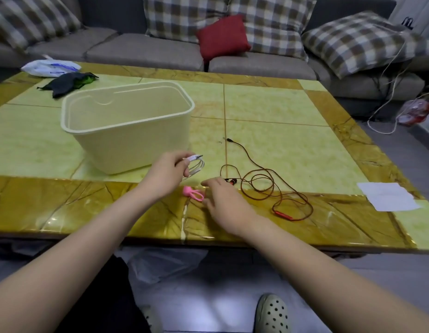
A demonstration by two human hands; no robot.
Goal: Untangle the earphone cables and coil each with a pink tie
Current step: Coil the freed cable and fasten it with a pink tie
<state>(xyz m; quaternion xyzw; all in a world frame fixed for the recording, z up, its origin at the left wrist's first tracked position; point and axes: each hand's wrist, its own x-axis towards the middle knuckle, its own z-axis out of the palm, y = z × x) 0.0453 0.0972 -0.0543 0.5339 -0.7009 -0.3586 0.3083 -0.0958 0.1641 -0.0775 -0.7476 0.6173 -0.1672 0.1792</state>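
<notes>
A grey sofa (146,48) with checked pillows and one red cushion (223,36) runs along the far side. In front of it is the desk (275,109), tiled in pale green with a golden-brown marbled border. A cream plastic tub (127,140) stands open on the left half of the desk. At the far left corner lie a white plastic bag (51,67) and, just beside it, a crumpled dark cloth (69,82). A white sheet of paper (388,197) lies near the right edge.

My left hand (165,174) is raised just in front of the tub, with its fingers curled round a small coil of the white earphone cable (196,165). The loops hang from my grip and the plug sticks out to the right. My right hand (223,200) is low over the near border of the desk. Its fingers are loosely spread and hold nothing, and the fingertips are beside the tie. I cannot tell whether they touch it.

The red earphone cable (263,181) lies loose on the desk to the right of my right hand. It sprawls in open loops, its plug end reaching away towards the middle. The pink tie (193,192) rests on the desk between my two hands, below the white coil.
</notes>
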